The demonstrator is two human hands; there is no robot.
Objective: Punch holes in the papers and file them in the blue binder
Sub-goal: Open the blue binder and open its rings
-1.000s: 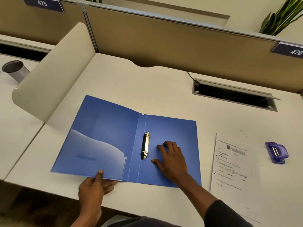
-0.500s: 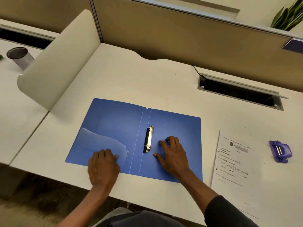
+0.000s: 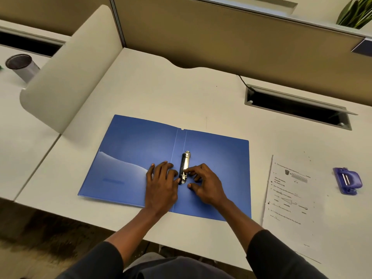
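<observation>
Blue binder (image 3: 218, 158) open flat, left hand (image 3: 161, 186) spread beside ring clip (image 3: 187, 160), right hand (image 3: 209, 186) grip on it unclear

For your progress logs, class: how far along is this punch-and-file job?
Done: the blue binder lies open. In hand: left hand and right hand are at its ring clip. Left: the papers lie beside the binder, the hole punch beyond them, neither held; punching and filing remain.

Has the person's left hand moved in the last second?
Yes. The left hand went right, from the near left edge of the blue binder to beside the metal ring clip.
</observation>
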